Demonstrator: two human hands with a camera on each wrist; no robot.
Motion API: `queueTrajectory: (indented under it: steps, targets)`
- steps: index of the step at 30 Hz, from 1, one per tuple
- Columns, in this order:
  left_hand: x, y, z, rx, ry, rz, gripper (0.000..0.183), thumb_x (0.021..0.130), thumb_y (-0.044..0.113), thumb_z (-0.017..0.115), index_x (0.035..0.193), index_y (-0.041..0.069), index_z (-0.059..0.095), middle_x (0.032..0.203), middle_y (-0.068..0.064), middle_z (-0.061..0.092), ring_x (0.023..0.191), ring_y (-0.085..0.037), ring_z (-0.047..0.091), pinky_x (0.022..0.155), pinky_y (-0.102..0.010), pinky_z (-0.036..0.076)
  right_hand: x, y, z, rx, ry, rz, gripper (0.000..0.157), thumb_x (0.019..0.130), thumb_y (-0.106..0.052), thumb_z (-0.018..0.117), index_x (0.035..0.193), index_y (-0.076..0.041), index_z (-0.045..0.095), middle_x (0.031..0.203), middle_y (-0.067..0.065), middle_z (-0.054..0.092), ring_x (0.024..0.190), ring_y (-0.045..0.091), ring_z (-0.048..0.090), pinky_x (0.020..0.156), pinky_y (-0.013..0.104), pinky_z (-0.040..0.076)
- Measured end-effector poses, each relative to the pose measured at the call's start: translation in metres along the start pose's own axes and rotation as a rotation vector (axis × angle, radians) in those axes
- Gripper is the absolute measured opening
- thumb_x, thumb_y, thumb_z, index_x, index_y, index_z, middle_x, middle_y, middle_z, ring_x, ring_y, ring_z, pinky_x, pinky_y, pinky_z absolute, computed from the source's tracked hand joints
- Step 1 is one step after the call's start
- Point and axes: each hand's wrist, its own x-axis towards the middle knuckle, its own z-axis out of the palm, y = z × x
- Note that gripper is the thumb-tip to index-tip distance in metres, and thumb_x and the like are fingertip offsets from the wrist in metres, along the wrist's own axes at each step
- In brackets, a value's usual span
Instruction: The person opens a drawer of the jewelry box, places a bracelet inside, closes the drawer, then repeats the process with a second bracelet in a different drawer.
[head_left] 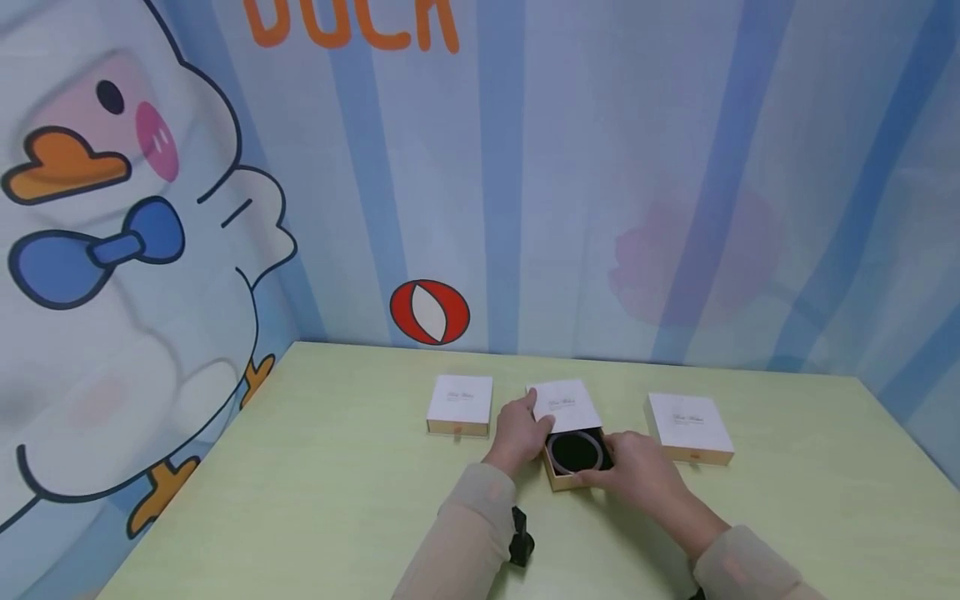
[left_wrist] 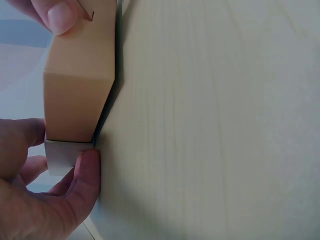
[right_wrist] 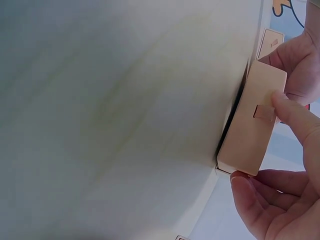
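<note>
At the middle of the table (head_left: pixel 337 517), head view: a slide-out box (head_left: pixel 573 421) is partly open, the left hand (head_left: pixel 519 433) gripping its white sleeve (head_left: pixel 562 402), the right hand's (head_left: pixel 639 468) fingers pinching the drawer (head_left: pixel 570 484); the dark disc (head_left: pixel 576 452) inside is hard to identify. Left box (head_left: pixel 460 398) and right box (head_left: pixel 690 423): closed! Left wrist: fingers clasp the sleeve; the drawer's front is cut off. Right wrist: thumb beside the tab (right_wrist: pixel 264 112), contents hidden.

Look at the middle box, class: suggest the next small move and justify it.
Probably the right hand should ease the tray slightly further out: the tray stands only partly out of the white sleeve, the left hand steadies that sleeve, and the dark round item lies close to its edge.
</note>
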Motion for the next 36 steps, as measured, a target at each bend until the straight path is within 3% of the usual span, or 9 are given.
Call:
queueTrajectory:
  steps: [36]
  targets:
    - [0.0023,-0.0013,0.0007,0.006,0.004,-0.013,0.055,0.095,0.02,0.056,0.144,0.004,0.037,0.148,-0.011,0.041,0.136,-0.027,0.037,0.109,-0.04,0.036,0.0066,-0.0053,-0.0022,-0.037,-0.062,0.046,0.043,0.069,-0.041,0.081,0.085,-0.005,0.065,0.074,0.004,0.061,0.059,0.015,0.047,0.05,0.026,0.036]
